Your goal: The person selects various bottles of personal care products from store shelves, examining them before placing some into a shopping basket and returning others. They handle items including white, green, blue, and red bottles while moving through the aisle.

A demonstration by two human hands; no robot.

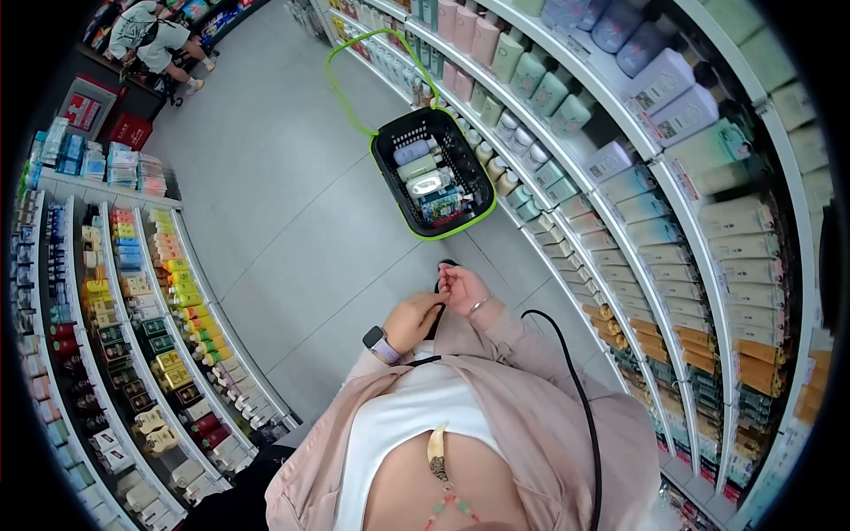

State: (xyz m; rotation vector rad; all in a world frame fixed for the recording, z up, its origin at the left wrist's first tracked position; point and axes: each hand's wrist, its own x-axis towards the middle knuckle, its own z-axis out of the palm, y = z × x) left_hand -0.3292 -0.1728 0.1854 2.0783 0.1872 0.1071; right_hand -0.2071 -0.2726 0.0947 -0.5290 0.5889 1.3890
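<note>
My left hand (413, 320), with a watch (381, 345) at its wrist, is in front of my body, its fingers curled in. Close beside it is my right hand (463, 288), with a bracelet at the wrist and its fingers bent toward the left hand. Something dark shows between and behind the hands; whether either hand grips it is too small to tell. Beyond them on the floor stands a black basket (479, 177) with a green rim, its green handle (331, 66) tipped away. Inside lie a purple bottle (412, 152), a light green bottle (420, 168) and several packages.
Shelves (567, 208) of bottles and pouches curve along the right. More shelves (146, 265) with colourful tubes and boxes line the left. A person (159, 44) bends near the far left shelves. Grey floor (292, 203) lies between the rows. A black cable (580, 380) hangs beside my right sleeve.
</note>
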